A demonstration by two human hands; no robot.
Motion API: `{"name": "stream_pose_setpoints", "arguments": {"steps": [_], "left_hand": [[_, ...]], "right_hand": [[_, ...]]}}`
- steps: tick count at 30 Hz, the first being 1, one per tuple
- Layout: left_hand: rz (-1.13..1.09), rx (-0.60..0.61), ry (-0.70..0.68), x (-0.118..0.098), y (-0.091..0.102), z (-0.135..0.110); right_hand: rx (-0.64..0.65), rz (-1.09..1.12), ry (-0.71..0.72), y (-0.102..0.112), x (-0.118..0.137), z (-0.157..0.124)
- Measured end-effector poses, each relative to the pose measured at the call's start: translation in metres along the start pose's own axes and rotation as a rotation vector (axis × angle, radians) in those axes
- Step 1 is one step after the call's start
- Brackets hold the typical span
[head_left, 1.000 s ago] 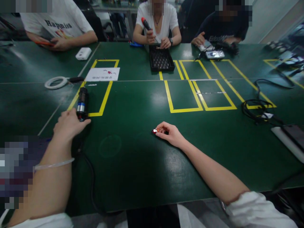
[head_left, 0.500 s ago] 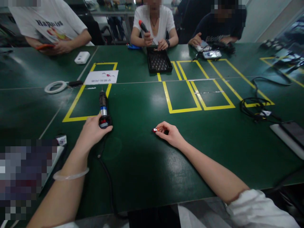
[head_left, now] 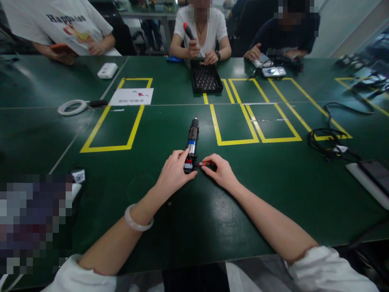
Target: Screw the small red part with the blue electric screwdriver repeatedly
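My left hand [head_left: 174, 172] is closed around the lower end of what looks like an opened electric screwdriver [head_left: 191, 147]. Its tip points away from me, and a silver and blue motor section and a red part near the base are exposed. Between the thumb and fingers of my right hand [head_left: 221, 172] is a small red and orange piece [head_left: 201, 164], too small to name. That piece is right beside the screwdriver's lower right side; whether they touch I cannot tell. My left palm and fingers hide part of the screwdriver's base.
Yellow tape frames [head_left: 238, 142] mark the green table [head_left: 261, 178]. A printed sheet [head_left: 131, 97], a white cable coil [head_left: 72, 108] and a white box [head_left: 107, 70] lie left. A co-worker holds a screwdriver [head_left: 189, 31] over a black tray [head_left: 207, 90]. Black cables [head_left: 326, 138] lie right.
My left hand has brought the electric screwdriver rightward from the left tape frame to beside my right hand. My right hand has barely moved and still holds the small piece.
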State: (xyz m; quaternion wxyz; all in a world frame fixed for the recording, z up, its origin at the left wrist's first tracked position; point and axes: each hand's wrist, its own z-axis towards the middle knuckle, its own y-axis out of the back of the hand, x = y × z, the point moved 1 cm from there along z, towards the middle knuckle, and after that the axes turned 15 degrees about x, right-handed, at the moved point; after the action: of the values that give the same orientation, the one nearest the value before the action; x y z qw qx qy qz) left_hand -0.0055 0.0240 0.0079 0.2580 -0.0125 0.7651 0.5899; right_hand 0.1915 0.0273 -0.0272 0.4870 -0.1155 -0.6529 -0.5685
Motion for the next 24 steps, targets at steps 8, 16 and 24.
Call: {"name": "stream_pose_setpoints", "arguments": {"steps": [8,16,24], "left_hand": [[0.02,-0.028,-0.034,-0.012,-0.007,0.001],[0.145,-0.043,0.005,-0.016,-0.008,-0.002],[0.239,-0.071,0.066,-0.027,-0.009,0.005]], "right_hand": [[0.02,-0.212,-0.052,-0.002,0.0,0.001],[0.037,-0.332,-0.056,-0.004,0.005,-0.004],[0.085,-0.364,-0.13,-0.004,0.013,-0.005]]}}
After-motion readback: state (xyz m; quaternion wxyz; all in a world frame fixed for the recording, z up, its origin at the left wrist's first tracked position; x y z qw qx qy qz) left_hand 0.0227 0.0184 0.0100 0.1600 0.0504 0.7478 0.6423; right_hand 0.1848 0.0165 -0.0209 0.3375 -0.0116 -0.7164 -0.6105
